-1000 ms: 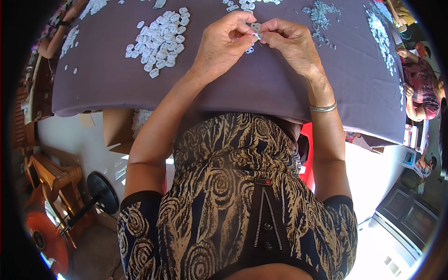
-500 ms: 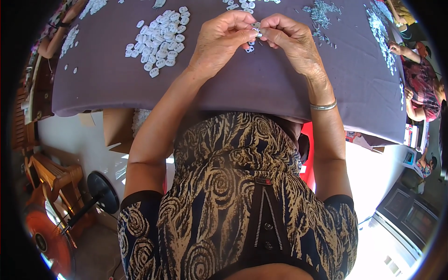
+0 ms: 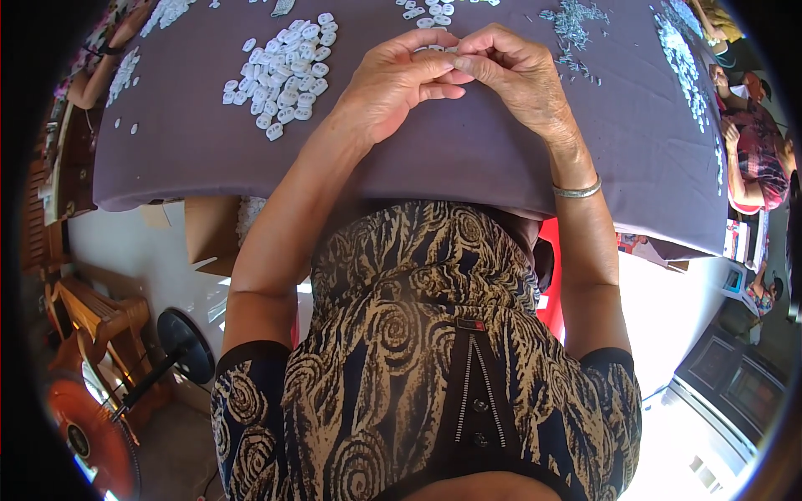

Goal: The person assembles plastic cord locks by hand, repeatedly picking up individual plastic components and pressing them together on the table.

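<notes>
My left hand (image 3: 397, 83) and my right hand (image 3: 520, 77) meet fingertip to fingertip above the table. Thumb and forefinger of my left hand are closed in a pinch, its lower fingers stretched out beneath. A bit of a small white plastic piece (image 3: 436, 48) shows between them. My right hand is pinched too; its fingers cover whatever is at their tips. To the left of my hands lies a loose pile of small white oval plastic pieces with holes (image 3: 288, 73). More white pieces (image 3: 434, 12) lie just beyond my hands.
A purple-grey cloth (image 3: 192, 159) covers the table. Tiny metal parts (image 3: 575, 29) are heaped right of my hands. More white pieces (image 3: 681, 63) line the right side, where a person (image 3: 748, 150) sits. Another person's arm (image 3: 96, 75) rests at far left. A fan (image 3: 88, 438) stands lower left.
My left hand's lower fingers have stretched out further to the right. The white piece that showed at the meeting fingertips is now mostly covered by them.
</notes>
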Tool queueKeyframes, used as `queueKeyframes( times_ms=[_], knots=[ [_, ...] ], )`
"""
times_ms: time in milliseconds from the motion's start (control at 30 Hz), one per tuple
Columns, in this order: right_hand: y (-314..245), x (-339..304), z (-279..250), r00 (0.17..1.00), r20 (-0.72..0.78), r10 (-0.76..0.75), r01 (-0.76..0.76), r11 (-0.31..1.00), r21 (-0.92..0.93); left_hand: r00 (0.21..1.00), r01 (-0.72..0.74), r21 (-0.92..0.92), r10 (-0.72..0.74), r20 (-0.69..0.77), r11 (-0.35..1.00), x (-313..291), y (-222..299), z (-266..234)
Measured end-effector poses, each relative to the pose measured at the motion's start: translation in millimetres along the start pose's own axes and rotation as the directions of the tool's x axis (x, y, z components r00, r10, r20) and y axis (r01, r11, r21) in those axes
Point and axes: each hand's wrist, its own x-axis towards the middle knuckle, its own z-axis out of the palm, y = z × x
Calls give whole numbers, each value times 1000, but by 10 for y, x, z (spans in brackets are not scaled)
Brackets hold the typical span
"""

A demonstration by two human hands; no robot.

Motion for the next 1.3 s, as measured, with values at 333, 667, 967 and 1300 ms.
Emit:
queueKeyframes(
  times_ms=[333,667,967,1300],
  knots=[
    [-44,-21,-22,992,-28,124,-125,991,-51,984,-178,337,172,47,925,-35,77,48],
    [-82,-35,5,992,17,121,-120,992,-40,974,-188,347,220,-55,919,-42,76,41],
    [-81,-38,-13,985,42,170,-170,985,-6,982,-172,241,185,-32,955,56,16,26],
    [-5,-42,-96,980,-83,179,-197,884,-424,945,-287,360,325,-48,888,20,42,-17]
  ],
)
